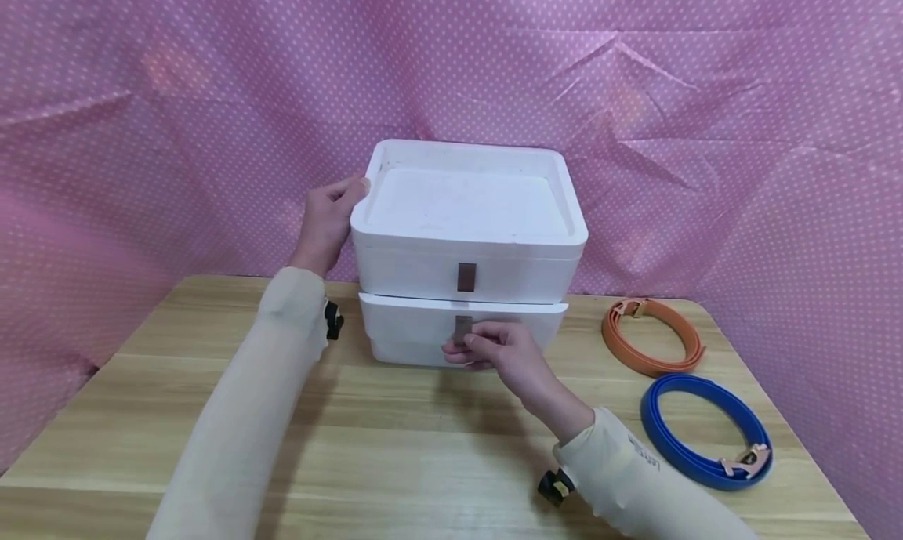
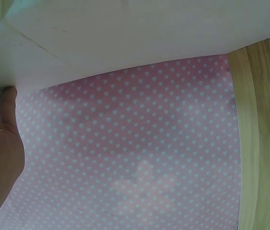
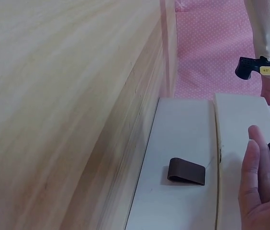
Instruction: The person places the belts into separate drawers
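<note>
Our right hand point(image 1: 511, 356) pinches the flat brown tab point(image 1: 462, 326) of a slightly protruding white plastic drawer point(image 1: 409, 322), contents hidden; our left hand point(image 1: 327, 219) touches the rectangular white drawer box point(image 1: 409, 266), its finger curl unclear.

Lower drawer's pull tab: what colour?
Brown; the pull tab shows best in the head view, between the right hand's fingers.
</note>
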`<action>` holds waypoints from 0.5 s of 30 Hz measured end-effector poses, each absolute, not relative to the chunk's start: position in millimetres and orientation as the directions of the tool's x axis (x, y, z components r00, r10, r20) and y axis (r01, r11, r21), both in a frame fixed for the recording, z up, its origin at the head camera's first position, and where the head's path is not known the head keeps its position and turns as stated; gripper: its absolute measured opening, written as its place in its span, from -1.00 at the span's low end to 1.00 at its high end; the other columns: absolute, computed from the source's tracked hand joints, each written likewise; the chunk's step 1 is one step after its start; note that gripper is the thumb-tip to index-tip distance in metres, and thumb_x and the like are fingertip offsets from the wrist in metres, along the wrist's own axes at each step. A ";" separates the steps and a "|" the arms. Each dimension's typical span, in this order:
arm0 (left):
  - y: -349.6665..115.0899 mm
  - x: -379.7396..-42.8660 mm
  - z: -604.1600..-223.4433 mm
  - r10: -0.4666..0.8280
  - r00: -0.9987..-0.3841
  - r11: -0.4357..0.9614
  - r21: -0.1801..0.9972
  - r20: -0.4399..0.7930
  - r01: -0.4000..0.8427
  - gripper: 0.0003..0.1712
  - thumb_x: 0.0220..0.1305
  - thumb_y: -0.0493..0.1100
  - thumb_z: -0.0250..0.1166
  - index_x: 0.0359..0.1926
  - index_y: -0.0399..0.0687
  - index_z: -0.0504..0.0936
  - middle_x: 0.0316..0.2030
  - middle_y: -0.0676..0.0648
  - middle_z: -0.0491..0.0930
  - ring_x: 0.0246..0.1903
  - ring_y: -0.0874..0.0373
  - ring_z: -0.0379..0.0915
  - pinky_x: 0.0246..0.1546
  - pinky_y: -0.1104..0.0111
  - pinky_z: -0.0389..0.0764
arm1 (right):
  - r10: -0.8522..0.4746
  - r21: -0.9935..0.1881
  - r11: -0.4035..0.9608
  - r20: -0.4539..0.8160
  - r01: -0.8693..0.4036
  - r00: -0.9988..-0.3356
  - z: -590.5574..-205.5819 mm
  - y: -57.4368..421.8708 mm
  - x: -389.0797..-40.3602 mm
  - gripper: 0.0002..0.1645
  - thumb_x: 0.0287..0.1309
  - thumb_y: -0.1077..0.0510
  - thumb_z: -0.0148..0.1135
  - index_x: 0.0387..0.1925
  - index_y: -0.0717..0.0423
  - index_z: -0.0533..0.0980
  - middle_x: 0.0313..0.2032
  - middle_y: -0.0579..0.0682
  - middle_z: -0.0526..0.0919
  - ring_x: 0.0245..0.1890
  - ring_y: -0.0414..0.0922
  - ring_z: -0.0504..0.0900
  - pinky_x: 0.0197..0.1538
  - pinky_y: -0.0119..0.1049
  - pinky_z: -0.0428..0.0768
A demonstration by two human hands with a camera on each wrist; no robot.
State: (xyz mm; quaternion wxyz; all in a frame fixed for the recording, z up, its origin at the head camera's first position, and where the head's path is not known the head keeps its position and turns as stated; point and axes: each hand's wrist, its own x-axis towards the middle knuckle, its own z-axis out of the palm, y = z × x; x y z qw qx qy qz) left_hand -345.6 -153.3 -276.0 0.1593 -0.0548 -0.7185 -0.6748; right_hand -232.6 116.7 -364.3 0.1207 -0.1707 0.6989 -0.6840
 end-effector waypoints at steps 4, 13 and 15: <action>-152.3 -347.6 -276.7 -0.139 -0.942 0.076 0.952 0.306 0.298 -0.48 0.39 0.02 0.23 0.22 -0.19 0.52 0.35 -0.10 0.34 0.34 0.07 0.24 0.24 0.35 0.40 | -0.392 -0.997 0.008 0.070 -0.079 -0.917 -364.6 116.6 -231.5 -0.72 0.38 0.29 0.04 -0.12 0.48 0.56 -0.19 0.25 0.71 -0.14 0.08 0.71 -0.03 0.05 0.65; -154.3 -345.9 -277.6 -0.138 -0.941 0.090 0.950 0.310 0.299 -0.49 0.39 0.05 0.22 0.20 -0.16 0.55 0.34 -0.01 0.37 0.32 0.09 0.27 0.21 0.33 0.44 | -0.402 -0.998 0.011 0.060 -0.070 -0.914 -364.8 115.2 -230.9 -0.73 0.38 0.27 0.06 -0.15 0.47 0.55 -0.19 0.24 0.71 -0.13 0.08 0.71 -0.02 0.09 0.63; -154.4 -344.7 -277.3 -0.135 -0.942 0.097 0.951 0.306 0.295 -0.49 0.39 0.07 0.21 0.21 -0.14 0.55 0.34 -0.01 0.36 0.33 0.09 0.27 0.22 0.33 0.43 | -0.406 -0.997 0.016 0.062 -0.074 -0.912 -365.3 115.2 -230.4 -0.73 0.38 0.26 0.05 -0.15 0.46 0.56 -0.19 0.23 0.72 -0.14 0.08 0.71 -0.05 0.02 0.66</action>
